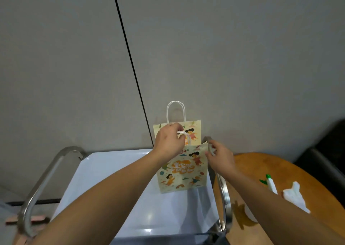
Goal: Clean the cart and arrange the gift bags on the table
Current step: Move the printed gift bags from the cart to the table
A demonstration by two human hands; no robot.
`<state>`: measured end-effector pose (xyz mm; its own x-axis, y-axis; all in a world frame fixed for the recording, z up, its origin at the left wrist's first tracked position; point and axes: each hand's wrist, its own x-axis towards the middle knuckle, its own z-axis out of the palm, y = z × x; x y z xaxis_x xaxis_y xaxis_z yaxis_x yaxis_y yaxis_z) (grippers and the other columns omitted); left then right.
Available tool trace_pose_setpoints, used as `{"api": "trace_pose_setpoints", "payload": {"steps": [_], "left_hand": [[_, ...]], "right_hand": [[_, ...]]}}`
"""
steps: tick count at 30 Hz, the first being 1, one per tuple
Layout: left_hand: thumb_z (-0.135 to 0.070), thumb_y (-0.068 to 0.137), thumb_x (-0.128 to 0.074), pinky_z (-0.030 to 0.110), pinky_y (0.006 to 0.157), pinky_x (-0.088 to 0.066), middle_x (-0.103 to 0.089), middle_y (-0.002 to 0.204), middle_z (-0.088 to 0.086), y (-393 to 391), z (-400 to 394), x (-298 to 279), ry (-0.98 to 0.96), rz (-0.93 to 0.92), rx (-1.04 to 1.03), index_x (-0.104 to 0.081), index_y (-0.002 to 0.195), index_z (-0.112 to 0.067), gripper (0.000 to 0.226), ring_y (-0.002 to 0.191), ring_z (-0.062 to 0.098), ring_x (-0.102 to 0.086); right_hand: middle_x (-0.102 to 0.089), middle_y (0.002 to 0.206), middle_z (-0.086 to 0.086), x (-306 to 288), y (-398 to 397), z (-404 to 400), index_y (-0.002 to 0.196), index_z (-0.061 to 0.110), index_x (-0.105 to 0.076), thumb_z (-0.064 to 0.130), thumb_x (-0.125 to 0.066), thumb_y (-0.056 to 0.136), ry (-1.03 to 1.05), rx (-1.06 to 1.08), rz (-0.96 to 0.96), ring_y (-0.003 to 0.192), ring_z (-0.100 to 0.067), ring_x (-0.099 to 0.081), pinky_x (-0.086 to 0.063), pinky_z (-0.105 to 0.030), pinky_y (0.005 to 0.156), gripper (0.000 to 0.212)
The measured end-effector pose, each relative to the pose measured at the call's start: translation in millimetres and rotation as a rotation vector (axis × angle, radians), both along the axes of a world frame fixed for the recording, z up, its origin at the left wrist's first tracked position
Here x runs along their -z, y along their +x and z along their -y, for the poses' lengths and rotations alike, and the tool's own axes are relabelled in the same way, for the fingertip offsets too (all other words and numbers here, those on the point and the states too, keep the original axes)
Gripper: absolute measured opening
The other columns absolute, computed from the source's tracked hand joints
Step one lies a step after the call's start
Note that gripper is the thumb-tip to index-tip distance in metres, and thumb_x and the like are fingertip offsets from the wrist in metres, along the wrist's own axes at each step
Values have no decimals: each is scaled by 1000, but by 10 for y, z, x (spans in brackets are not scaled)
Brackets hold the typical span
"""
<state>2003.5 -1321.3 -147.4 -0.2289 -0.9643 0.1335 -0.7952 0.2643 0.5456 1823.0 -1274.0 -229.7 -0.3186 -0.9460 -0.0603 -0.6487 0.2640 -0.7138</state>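
Note:
Two cream gift bags printed with cartoon children stand on the shiny steel cart top. The front gift bag stands near the cart's right side. The rear gift bag stands behind it against the wall, its white handle upright. My left hand grips the front bag's white cord handles from above. My right hand pinches the front bag's top right corner.
The cart has curved steel handle rails on the left and right. A round wooden table lies to the right with a green-capped spray bottle and a white cloth. A grey wall stands close behind.

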Motion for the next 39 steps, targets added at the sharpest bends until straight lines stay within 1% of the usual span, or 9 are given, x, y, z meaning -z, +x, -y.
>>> {"api": "trace_pose_setpoints", "payload": {"steps": [7,10,12,16,24,27,31,34,39], "left_hand": [[-24,93,-55,28,75,-48,-73,106,1,-197,-55,57,46,80,-181,-74,112,-25,27,94,25,-64],[-19,90,-54,37,71,-60,-72,103,3,-202,-102,55,60,54,-297,-74,107,-24,27,78,25,-66],[-16,88,-54,37,68,-62,-72,106,2,-195,-179,17,59,44,-376,-75,107,-26,30,72,22,-66],[-9,87,-55,34,72,-57,-72,111,3,-166,-325,-97,15,42,-478,-76,106,-25,33,85,24,-63],[-9,80,-53,27,67,-46,-72,91,0,228,-1051,-323,-20,93,-660,-76,97,-28,34,81,23,-61],[-8,81,-55,26,65,-42,-64,88,-4,482,-1506,-390,-34,105,-765,-75,97,-27,32,80,20,-58],[-7,80,-55,32,69,-55,-65,84,-4,772,-2380,-392,-16,95,-914,-75,95,-27,32,76,19,-63],[-11,78,-57,33,78,-55,-71,92,1,950,-3204,-313,-34,89,-1060,-76,93,-29,30,89,23,-64],[-9,83,-61,26,62,-53,-73,102,2,1013,-4762,-125,-15,41,-1292,-76,98,-26,27,86,19,-65]], "right_hand": [[-67,110,4,206,-274,444,114,22,-67,27,-70,93,9,-175,101,99,-17,-66,-60,-44,84,22],[-68,100,3,253,-282,534,97,22,-65,20,-69,95,-27,-214,176,93,-17,-67,-60,-39,78,5],[-69,97,2,295,-250,526,93,21,-64,15,-67,95,-56,-250,192,93,-18,-67,-59,-37,78,7],[-68,91,5,219,-144,480,87,26,-62,16,-68,95,-102,-343,208,89,-19,-65,-58,-39,79,13],[-69,79,6,-7,398,208,82,24,-69,18,-77,87,-125,-580,176,83,-22,-65,-53,-36,79,11],[-68,78,6,-55,758,-86,88,20,-74,17,-77,87,-128,-693,193,83,-20,-65,-49,-31,77,4],[-68,81,10,-104,1245,-684,90,27,-71,18,-73,90,-94,-866,195,86,-18,-66,-54,-34,82,10],[-68,80,13,-90,1566,-1299,87,31,-67,16,-69,92,-75,-1022,196,83,-17,-66,-55,-34,79,16],[-69,87,8,37,2018,-2562,101,23,-71,20,-70,93,-49,-1294,142,85,-16,-65,-45,-24,66,9]]}}
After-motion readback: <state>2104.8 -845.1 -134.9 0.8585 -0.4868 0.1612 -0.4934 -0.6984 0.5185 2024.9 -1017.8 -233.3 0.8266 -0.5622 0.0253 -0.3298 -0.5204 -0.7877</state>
